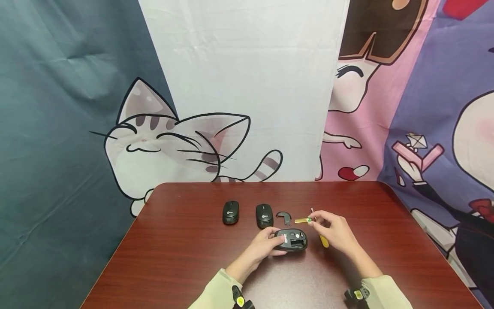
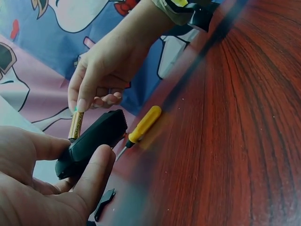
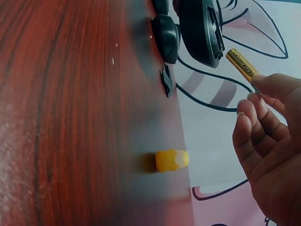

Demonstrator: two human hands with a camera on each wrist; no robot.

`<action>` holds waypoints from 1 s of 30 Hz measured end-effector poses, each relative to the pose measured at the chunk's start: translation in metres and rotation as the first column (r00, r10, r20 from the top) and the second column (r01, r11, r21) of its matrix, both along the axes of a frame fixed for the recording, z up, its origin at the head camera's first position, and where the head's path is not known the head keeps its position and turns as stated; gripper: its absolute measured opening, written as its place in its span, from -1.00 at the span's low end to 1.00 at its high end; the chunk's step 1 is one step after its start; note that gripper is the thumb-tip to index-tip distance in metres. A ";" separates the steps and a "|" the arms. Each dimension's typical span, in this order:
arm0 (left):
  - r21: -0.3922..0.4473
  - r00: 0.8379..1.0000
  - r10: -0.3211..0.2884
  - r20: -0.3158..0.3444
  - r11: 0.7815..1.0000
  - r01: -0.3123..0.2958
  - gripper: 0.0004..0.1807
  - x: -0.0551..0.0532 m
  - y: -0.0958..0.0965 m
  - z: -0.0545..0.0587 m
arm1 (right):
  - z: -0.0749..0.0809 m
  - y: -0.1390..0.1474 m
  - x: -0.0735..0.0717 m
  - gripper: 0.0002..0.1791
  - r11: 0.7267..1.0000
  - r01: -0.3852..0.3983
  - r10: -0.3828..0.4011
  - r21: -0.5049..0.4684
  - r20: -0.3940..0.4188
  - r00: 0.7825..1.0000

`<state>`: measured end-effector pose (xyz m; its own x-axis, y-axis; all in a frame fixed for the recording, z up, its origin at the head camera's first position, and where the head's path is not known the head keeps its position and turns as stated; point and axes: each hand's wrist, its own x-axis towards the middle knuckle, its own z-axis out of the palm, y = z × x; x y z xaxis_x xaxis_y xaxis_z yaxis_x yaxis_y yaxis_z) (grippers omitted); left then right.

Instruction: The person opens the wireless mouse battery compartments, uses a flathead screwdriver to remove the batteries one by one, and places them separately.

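Observation:
My left hand (image 1: 264, 245) grips a black computer mouse (image 1: 297, 246) turned underside up, its battery compartment uncovered and facing me. The thumb lies over the mouse's left end. Between thumb and fingertip, my right hand (image 1: 335, 229) pinches the end of a gold AA-type battery (image 3: 241, 64), held to the right of the mouse and above the table. In the right wrist view the battery's free end is apart from the mouse. A curved black battery cover (image 1: 284, 216) lies on the table just beyond the held mouse.
Two more black mice, a left one (image 1: 230, 212) and a right one (image 1: 264, 215), stand upright farther back on the red-brown table (image 1: 185, 257). A yellow-handled screwdriver (image 2: 146, 122) lies under my right hand. A printed cloth (image 1: 247, 86) hangs behind the table.

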<state>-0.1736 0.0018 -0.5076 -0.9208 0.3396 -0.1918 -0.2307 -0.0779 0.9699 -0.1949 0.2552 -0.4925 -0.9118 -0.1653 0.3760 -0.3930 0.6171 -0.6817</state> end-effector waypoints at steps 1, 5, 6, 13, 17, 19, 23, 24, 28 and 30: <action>0.000 1.000 0.000 -0.001 1.000 0.000 -0.64 0.000 0.000 0.000 | -0.001 0.000 -0.001 -0.78 1.000 0.000 0.000 -0.002 0.000 1.000; -0.006 1.000 -0.003 0.002 1.000 0.003 -0.63 -0.001 0.002 -0.002 | -0.003 0.002 -0.006 -0.79 1.000 0.000 0.000 -0.006 0.003 1.000; -0.009 1.000 -0.006 0.002 1.000 0.006 -0.62 -0.001 0.003 -0.002 | -0.004 0.002 -0.007 -0.79 1.000 -0.001 0.001 -0.005 0.007 1.000; -0.039 1.000 -0.020 -0.006 0.999 0.020 -0.65 -0.004 0.005 -0.005 | -0.004 0.005 -0.014 -0.80 1.000 0.019 -0.019 -0.003 0.085 0.996; -0.054 1.000 -0.021 0.001 0.998 0.021 -0.65 -0.005 0.007 -0.007 | -0.006 0.006 -0.019 -0.80 1.000 0.017 -0.018 0.002 0.082 0.996; -0.063 1.000 -0.024 0.005 0.998 0.024 -0.63 -0.006 0.008 -0.007 | -0.008 0.006 -0.022 -0.81 1.000 0.014 -0.014 0.003 0.080 0.997; -0.074 0.999 -0.034 0.010 0.997 0.035 -0.62 -0.007 0.008 -0.007 | -0.009 0.007 -0.027 -0.82 1.000 0.010 -0.012 0.015 0.097 0.995; -0.078 0.999 -0.036 0.010 0.996 0.036 -0.62 -0.008 0.008 -0.007 | -0.010 0.007 -0.029 -0.83 1.000 0.010 -0.011 0.014 0.107 0.994; -0.075 1.000 -0.028 0.011 0.997 0.029 -0.64 -0.009 0.010 -0.007 | -0.011 0.007 -0.033 -0.85 1.000 0.010 -0.012 0.015 0.145 0.989; -0.073 1.000 -0.025 0.011 0.997 0.025 -0.65 -0.010 0.012 -0.007 | -0.011 0.007 -0.035 -0.85 1.000 0.011 -0.012 0.005 0.162 0.987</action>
